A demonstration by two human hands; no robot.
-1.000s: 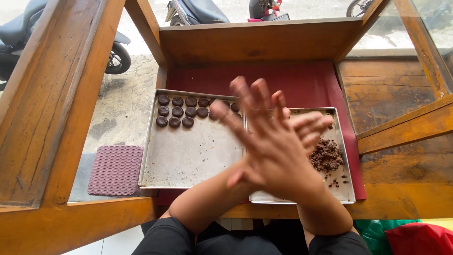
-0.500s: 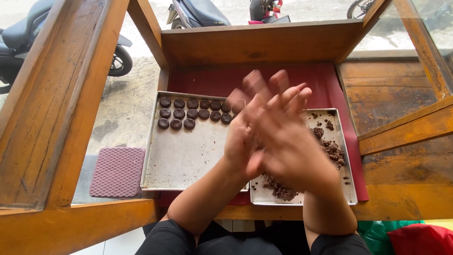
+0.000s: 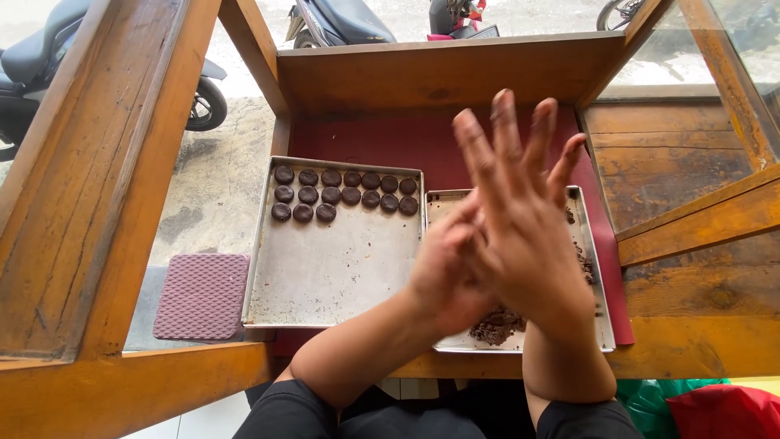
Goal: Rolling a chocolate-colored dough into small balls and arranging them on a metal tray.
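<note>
Grip: both palms pressed flat together over the right tray; my right hand (image 3: 528, 236) lies on top with fingers spread toward 12 o'clock, my left hand (image 3: 445, 272) under it, fingers hidden. I cannot tell whether any dough sits between the palms.
Counter: I see a wooden frame (image 3: 122, 162) around a dark red liner (image 3: 382, 138), with both trays on the liner.
Left tray: a bare metal sheet (image 3: 333, 268) at 9 o'clock of my hands.
Right tray: a metal sheet (image 3: 589, 260) directly beneath my hands, mostly covered by them.
Pad: a purple textured mat (image 3: 201, 294) sits well apart at 9 o'clock, beyond the left tray.
Dough pile: dark crumbly dough (image 3: 496, 325) lies at 6 o'clock of my palms, just below them on the right tray.
Dough handling: I judge it soft, light, a little sticky and quick to crumble; best pinched in a small lump from the pile's edge.
Discs: dark round pieces (image 3: 341, 193) lie in rows at 10 o'clock, along the left tray's far edge; likely fragile.
</note>
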